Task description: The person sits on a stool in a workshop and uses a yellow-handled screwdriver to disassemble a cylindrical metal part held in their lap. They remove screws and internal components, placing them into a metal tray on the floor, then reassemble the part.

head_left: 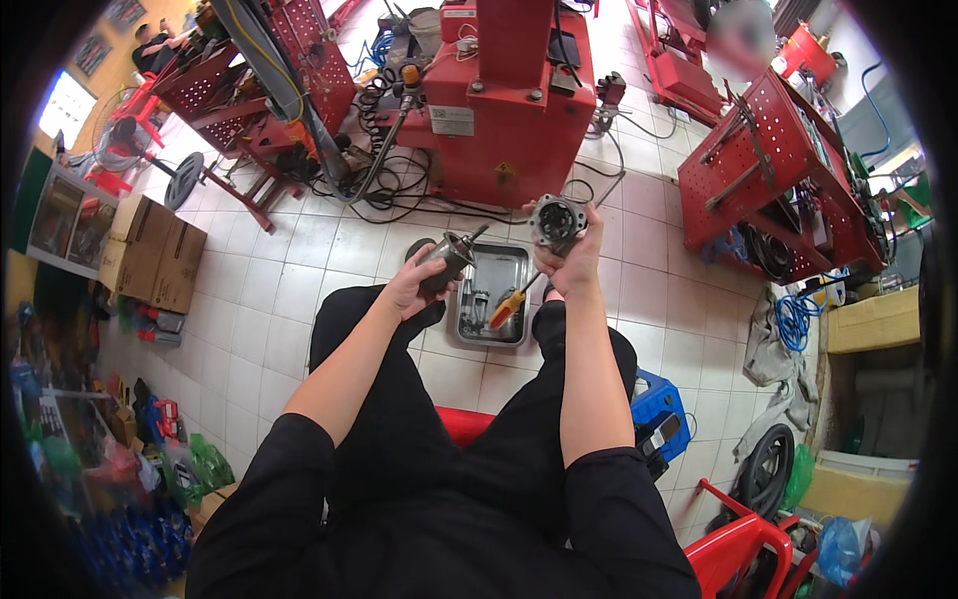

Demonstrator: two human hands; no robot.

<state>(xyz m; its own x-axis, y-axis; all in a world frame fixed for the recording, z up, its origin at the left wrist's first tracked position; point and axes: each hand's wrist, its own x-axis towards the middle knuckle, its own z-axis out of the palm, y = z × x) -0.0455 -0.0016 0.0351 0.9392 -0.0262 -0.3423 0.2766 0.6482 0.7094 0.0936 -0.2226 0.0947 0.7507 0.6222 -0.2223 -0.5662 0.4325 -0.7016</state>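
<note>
My left hand [411, 287] is closed around a grey metal cylinder [449, 262], like a motor body. A thin shaft [479, 233] sticks out of its upper end. In my right hand [576, 262] is a round metal housing [559, 220] with a flanged rim. Its open end faces up and shows a dark recess with parts I cannot make out. The two pieces are held apart, above my knees. Below and between them a grey metal tray [521, 262] rests on the floor, with small metal parts [481, 302] inside. A screwdriver [507, 310] with a yellow and red handle lies over it.
A red machine base [504, 140] stands ahead, with black cables and hoses [379, 200] around it. Red perforated tool carts [738, 170] stand on both sides. Cardboard boxes [150, 250] are at left. A blue case [661, 409] and red chair [738, 554] sit by my right side.
</note>
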